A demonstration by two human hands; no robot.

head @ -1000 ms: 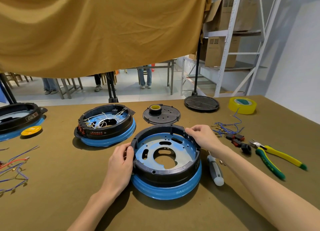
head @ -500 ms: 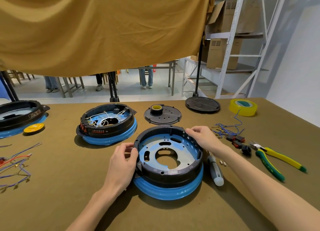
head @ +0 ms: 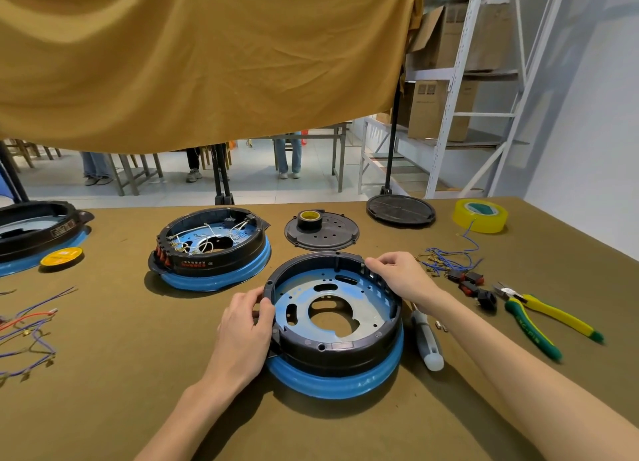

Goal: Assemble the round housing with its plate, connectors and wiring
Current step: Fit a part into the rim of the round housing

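Olive counter (head: 103,374): round housing (head: 333,326) sits near centre. Left hand (head: 245,329) grips its left rim, right hand (head: 397,277) its far-right rim, as before. Right forearm hides part of the screwdriver (head: 427,343). Housing unmoved.

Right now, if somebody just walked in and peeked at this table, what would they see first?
First, the round black housing on its blue base, front and centre, with the left hand and right hand gripping its rim. Behind it to the left sits a second housing full of white wires. A big mustard cloth hangs above the table's far edge, and yellow-green pliers lie at the right.
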